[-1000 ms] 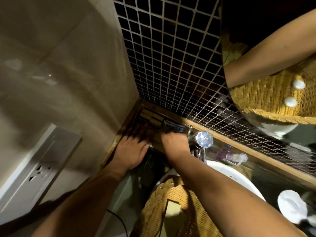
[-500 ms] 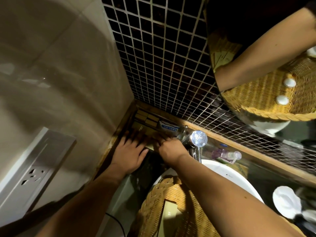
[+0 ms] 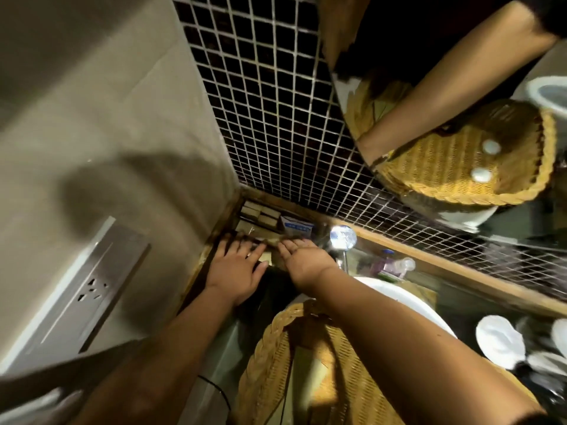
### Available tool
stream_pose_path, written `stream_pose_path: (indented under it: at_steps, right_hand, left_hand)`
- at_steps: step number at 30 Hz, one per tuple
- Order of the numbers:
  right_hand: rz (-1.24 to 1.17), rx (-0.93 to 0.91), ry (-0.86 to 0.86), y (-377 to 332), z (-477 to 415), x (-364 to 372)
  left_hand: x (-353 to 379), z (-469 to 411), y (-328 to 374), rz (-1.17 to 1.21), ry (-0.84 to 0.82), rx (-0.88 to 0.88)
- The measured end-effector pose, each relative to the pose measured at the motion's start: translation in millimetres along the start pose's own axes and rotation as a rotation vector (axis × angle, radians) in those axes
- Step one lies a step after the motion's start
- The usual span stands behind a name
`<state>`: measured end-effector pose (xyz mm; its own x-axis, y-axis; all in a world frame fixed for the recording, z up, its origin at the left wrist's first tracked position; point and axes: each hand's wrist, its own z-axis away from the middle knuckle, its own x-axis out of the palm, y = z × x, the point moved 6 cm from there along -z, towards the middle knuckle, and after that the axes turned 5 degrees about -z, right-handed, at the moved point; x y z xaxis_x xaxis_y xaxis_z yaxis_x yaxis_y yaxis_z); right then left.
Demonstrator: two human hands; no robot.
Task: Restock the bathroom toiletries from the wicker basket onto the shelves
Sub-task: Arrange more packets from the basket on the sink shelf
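Note:
Small tan toiletry boxes [image 3: 259, 213] sit stacked in the corner of a wooden shelf [image 3: 445, 262], with a white and blue box [image 3: 297, 227] beside them. My left hand [image 3: 237, 271] lies flat, fingers spread, on a row of tan packets [image 3: 264, 256] at the shelf's front edge. Beside it, my right hand [image 3: 302, 259] rests palm down on the same row, fingers pointing at the boxes. The wicker basket [image 3: 276, 363] stands below my right forearm on the basin, with a flat tan packet [image 3: 303, 384] inside.
A chrome tap [image 3: 343, 237] rises just right of my right hand. A clear pump bottle [image 3: 395, 266] lies on the shelf further right. A mirror [image 3: 460, 167] above reflects the basket and my arm. A socket plate [image 3: 82, 296] is on the left wall. White dishes [image 3: 500, 342] are at right.
Both hands have drawn back slightly from the corner boxes to the front row of packets. The right hand has flattened out beside the left.

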<state>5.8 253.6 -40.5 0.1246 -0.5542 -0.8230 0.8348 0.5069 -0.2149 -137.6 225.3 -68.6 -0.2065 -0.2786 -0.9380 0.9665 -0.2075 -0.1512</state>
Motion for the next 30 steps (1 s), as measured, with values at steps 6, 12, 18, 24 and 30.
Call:
stream_pose_path:
  at_steps: [6,12,18,24,30]
  right_hand:
    - [-0.057,-0.017,0.036,-5.9,63.0,-28.1]
    - [-0.041,-0.124,0.143,-14.3,139.1,-21.2]
    - [0.009,-0.4,0.122,-29.1,200.8,41.7]
    - [0.086,-0.417,-0.012,-32.1,199.1,112.1]
    - [0.089,-0.511,0.006,-48.1,184.0,153.6]
  left_hand:
    - [-40.4,35.3,17.1,-0.039,0.046,-0.012]
    - [-83.2,105.3,58.3,-0.043,0.182,0.096]
    - [-79.9,184.6,114.7,0.031,0.319,0.255]
    - [-23.7,222.9,151.9,-0.159,-0.114,0.11]
    - [18.3,250.6,163.8,-0.167,-0.289,0.06]
